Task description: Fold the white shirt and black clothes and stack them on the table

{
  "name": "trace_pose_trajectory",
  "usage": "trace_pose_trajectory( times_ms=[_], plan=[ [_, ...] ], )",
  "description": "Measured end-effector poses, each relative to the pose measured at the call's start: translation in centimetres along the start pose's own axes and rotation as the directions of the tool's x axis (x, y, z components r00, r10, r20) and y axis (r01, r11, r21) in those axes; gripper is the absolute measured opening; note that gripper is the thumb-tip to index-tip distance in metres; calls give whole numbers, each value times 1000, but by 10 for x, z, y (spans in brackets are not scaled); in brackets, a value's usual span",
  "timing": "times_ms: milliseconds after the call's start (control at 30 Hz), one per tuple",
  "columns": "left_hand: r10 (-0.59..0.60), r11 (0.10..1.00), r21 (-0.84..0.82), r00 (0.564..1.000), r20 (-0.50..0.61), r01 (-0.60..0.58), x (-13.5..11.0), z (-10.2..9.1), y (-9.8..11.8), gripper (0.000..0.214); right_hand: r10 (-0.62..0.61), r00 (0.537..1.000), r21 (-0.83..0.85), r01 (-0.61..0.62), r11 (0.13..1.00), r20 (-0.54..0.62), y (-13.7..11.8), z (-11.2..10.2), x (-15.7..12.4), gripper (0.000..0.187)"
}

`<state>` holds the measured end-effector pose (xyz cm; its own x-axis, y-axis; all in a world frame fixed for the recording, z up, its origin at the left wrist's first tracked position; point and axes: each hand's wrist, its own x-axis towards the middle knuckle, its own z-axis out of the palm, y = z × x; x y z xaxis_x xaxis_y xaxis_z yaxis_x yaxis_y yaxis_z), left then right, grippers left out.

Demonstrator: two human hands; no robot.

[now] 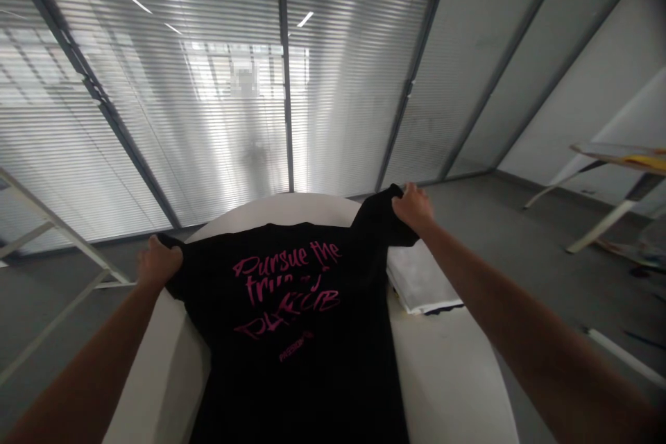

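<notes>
A black T-shirt (291, 388) with pink lettering is spread over a round white table (447, 374), its collar end away from me and its lower part running out of view at the bottom. My left hand (159, 262) is closed on the left sleeve, near the table's left edge. On the other side, my right hand (413, 208) grips the end of the right sleeve and holds it stretched outward. Folds break up part of the lettering. Beside the shirt on the right lies a folded white cloth (424, 281) with a dark edge under it.
Behind the table stands a glass partition with blinds (234, 118). A white metal frame (62, 229) is at the left. To the right is another table (614, 156) with something yellow on it, and a white bar (624, 354) is low down near the floor.
</notes>
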<state>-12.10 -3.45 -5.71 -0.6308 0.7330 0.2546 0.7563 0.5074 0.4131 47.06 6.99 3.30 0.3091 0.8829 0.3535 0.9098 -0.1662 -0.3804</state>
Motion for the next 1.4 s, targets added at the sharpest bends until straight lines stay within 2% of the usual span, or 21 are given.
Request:
trace_pose_trajectory(
  times_ms=[33, 67, 100, 167, 267, 300, 333, 400, 467, 533, 667, 767, 833, 933, 1033, 1100, 1133, 1200, 1300, 1333, 1400],
  plan=[
    [13, 999, 53, 999, -34, -11, -15, 0, 5, 64, -58, 998, -27, 57, 998, -33, -5, -1, -16, 53],
    [92, 990, 109, 995, -31, -88, -33, -2, 11, 60, -113, 992, -38, 111, 993, -49, -11, -1, -34, 51],
    [194, 972, 136, 981, -3, -192, -53, -3, 18, 54, -239, 970, -78, 235, 969, -50, -18, -2, -55, 47],
    [399, 906, 123, 915, 68, -404, -99, -9, 34, 47, -476, 879, -100, 477, 873, 35, -31, -4, -103, 36],
    [598, 794, 30, 788, 145, -608, -177, -21, 54, 42, -669, 719, 0, 681, 732, 188, -42, -6, -180, 30],
    [632, 768, 8, 759, 159, -641, -202, -25, 57, 40, -698, 674, 39, 712, 701, 241, -43, -6, -204, 28],
    [643, 759, -2, 749, 160, -651, -226, -30, 59, 39, -704, 650, 71, 718, 692, 287, -43, -5, -228, 25],
    [638, 765, -17, 753, 163, -644, -268, -36, 56, 38, -693, 621, 127, 705, 698, 365, -37, -2, -268, 22],
    [679, 728, -92, 697, 231, -679, -296, -39, 48, 37, -688, 610, 175, 685, 708, 394, -26, 2, -296, 30],
    [728, 679, -144, 634, 262, -720, -312, -39, 37, 44, -696, 600, 203, 682, 703, 393, -13, 6, -311, 45],
    [793, 592, -118, 549, 263, -798, -318, -36, 21, 56, -703, 574, 216, 689, 692, 419, 6, 13, -315, 58],
    [794, 581, -109, 533, 291, -806, -316, -41, 17, 57, -694, 575, 197, 691, 695, 433, 12, 14, -314, 58],
    [781, 596, -131, 535, 321, -792, -314, -49, 13, 64, -677, 603, 155, 688, 709, 421, 14, 11, -316, 59],
    [746, 648, -193, 562, 357, -737, -308, -62, 1, 67, -586, 714, 12, 630, 776, 383, 18, 0, -320, 63],
    [690, 722, -276, 628, 360, -635, -297, -74, -17, 60, -434, 829, -164, 512, 843, 353, 24, -14, -321, 61],
    [646, 763, -329, 677, 353, -557, -289, -82, -29, 54, -345, 860, -217, 444, 869, 375, 28, -22, -320, 56],
    [631, 773, -359, 692, 350, -523, -285, -85, -34, 51, -313, 858, -206, 419, 884, 407, 31, -25, -319, 52],
    [616, 774, -427, 709, 343, -467, -278, -92, -42, 48, -297, 816, -84, 386, 919, 496, 34, -29, -320, 45],
    [582, 770, -522, 739, 340, -367, -267, -101, -48, 46, -400, 726, 261, 304, 916, 559, 34, -33, -324, 46],
    [560, 773, -543, 754, 342, -328, -264, -104, -48, 45, -432, 718, 371, 255, 893, 547, 33, -34, -325, 45],
    [516, 781, -567, 784, 346, -263, -258, -108, -49, 43, -412, 739, 528, 90, 845, 534, 29, -37, -324, 37]
  ],
)
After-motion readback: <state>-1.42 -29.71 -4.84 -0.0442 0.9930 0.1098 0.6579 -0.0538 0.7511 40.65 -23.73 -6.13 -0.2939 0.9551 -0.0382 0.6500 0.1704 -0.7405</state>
